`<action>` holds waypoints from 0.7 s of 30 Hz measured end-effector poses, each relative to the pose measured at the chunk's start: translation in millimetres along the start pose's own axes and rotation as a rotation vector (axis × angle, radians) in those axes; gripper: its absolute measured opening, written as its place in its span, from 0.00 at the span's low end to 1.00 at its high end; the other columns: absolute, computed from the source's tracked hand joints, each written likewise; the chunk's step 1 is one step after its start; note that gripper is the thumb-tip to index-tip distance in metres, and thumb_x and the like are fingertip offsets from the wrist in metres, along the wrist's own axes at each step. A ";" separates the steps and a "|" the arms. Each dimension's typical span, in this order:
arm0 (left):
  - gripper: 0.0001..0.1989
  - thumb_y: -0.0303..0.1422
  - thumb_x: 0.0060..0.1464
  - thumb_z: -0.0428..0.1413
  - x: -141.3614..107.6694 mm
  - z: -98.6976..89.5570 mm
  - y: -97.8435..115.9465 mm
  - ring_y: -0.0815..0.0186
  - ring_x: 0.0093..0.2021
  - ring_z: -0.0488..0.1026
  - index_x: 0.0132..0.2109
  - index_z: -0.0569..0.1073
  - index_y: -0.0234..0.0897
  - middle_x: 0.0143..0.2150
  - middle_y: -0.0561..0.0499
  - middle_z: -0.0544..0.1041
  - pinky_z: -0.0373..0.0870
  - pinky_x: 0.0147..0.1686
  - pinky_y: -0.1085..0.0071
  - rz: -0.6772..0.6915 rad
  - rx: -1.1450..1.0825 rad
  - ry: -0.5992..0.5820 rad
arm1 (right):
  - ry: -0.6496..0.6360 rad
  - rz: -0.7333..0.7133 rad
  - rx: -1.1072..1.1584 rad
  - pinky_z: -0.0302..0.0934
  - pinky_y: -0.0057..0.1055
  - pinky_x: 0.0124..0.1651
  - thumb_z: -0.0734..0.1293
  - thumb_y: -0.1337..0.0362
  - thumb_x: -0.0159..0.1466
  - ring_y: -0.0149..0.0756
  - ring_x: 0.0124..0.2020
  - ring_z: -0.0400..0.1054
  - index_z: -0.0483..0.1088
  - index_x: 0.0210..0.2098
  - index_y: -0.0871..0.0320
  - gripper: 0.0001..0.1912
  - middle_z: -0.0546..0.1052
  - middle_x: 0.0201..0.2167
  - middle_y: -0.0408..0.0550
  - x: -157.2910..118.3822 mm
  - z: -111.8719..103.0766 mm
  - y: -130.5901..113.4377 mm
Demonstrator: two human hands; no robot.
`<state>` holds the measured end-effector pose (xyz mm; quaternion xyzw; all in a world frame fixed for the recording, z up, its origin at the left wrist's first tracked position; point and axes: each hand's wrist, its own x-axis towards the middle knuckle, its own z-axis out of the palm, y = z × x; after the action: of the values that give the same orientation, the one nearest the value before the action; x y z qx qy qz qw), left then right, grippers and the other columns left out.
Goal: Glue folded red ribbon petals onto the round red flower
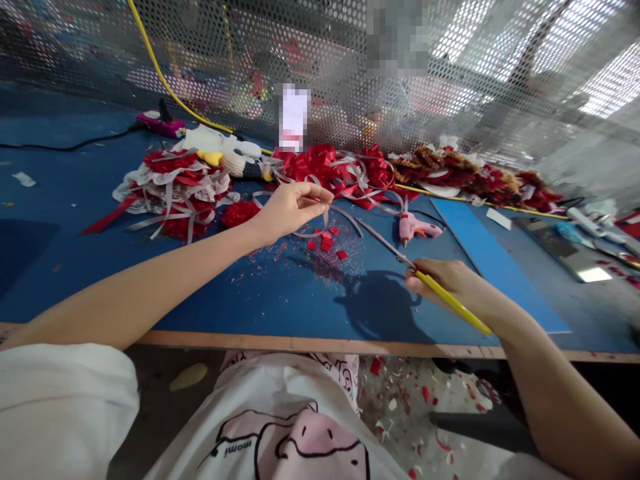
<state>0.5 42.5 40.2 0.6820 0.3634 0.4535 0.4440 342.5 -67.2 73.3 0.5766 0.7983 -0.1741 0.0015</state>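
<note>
My left hand [295, 210] is raised over the blue table, thumb and fingertips pinched on a thin pale ribbon [346, 215] that curls to both sides. In my right hand [445, 283] is a pair of scissors with yellow handles [453, 303], its metal blades pointing up and left toward the ribbon. Below the left hand lie small red squares [326, 241] among red and glittery crumbs. Behind it is a heap of glossy red ribbon [320, 167] mixed with pale ribbon. A pink glue gun [413, 228] rests just beyond the scissors.
Red and white lace pieces [180, 187] lie at the left, beside white doll-like items [220, 145] and a magenta power strip [160, 125]. Brown and red ruffles [480, 177] line the perforated metal screen [340, 87]. A light blue strip [490, 260] lies at the right.
</note>
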 end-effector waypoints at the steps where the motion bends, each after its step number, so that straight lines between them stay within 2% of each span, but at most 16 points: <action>1: 0.15 0.27 0.59 0.64 -0.2 0.2 0.2 0.63 0.45 0.84 0.53 0.79 0.31 0.53 0.42 0.84 0.80 0.53 0.63 0.000 -0.008 -0.008 | 0.010 0.009 -0.001 0.55 0.36 0.33 0.55 0.31 0.70 0.41 0.28 0.69 0.67 0.34 0.53 0.32 0.77 0.28 0.50 0.3 0.6 0.4; 5: 0.23 0.23 0.59 0.60 -1.9 1.3 -1.7 0.68 0.43 0.83 0.61 0.72 0.33 0.67 0.39 0.74 0.79 0.47 0.70 0.036 -0.058 -0.066 | 0.042 0.037 -0.012 0.55 0.37 0.33 0.54 0.31 0.70 0.42 0.27 0.68 0.67 0.32 0.53 0.33 0.75 0.26 0.49 1.5 3.4 -0.4; 11: 0.26 0.21 0.57 0.55 -2.3 1.6 -2.9 0.71 0.42 0.76 0.62 0.73 0.36 0.66 0.43 0.74 0.75 0.45 0.72 0.043 -0.053 -0.083 | 0.063 0.024 -0.003 0.54 0.38 0.32 0.56 0.31 0.70 0.41 0.26 0.67 0.66 0.32 0.52 0.31 0.73 0.25 0.47 5.2 3.5 -3.6; 15: 0.28 0.23 0.58 0.58 -1.7 -0.8 -0.5 0.69 0.46 0.76 0.65 0.73 0.41 0.71 0.45 0.69 0.75 0.49 0.71 0.122 -0.010 -0.170 | 0.045 0.014 0.005 0.56 0.39 0.35 0.54 0.30 0.70 0.42 0.29 0.68 0.66 0.36 0.53 0.33 0.74 0.28 0.48 7.4 1.0 -7.0; 18: 0.27 0.24 0.59 0.60 -1.8 -0.7 1.5 0.68 0.46 0.78 0.65 0.74 0.39 0.68 0.44 0.73 0.78 0.48 0.70 0.146 -0.003 -0.213 | 0.049 0.005 -0.015 0.56 0.39 0.35 0.53 0.29 0.69 0.43 0.30 0.68 0.65 0.35 0.53 0.34 0.75 0.29 0.49 7.7 -0.8 -11.1; 21: 0.19 0.30 0.59 0.64 -2.7 1.0 3.4 0.65 0.45 0.81 0.58 0.80 0.35 0.57 0.43 0.82 0.80 0.49 0.67 0.093 0.007 -0.143 | 0.048 0.009 -0.026 0.56 0.38 0.35 0.54 0.28 0.68 0.42 0.29 0.68 0.64 0.34 0.53 0.34 0.75 0.29 0.49 8.7 -1.9 -15.6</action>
<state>0.9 38.7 42.4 0.7302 0.3004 0.4225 0.4450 325.5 -63.0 77.6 0.5842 0.7976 -0.1497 -0.0091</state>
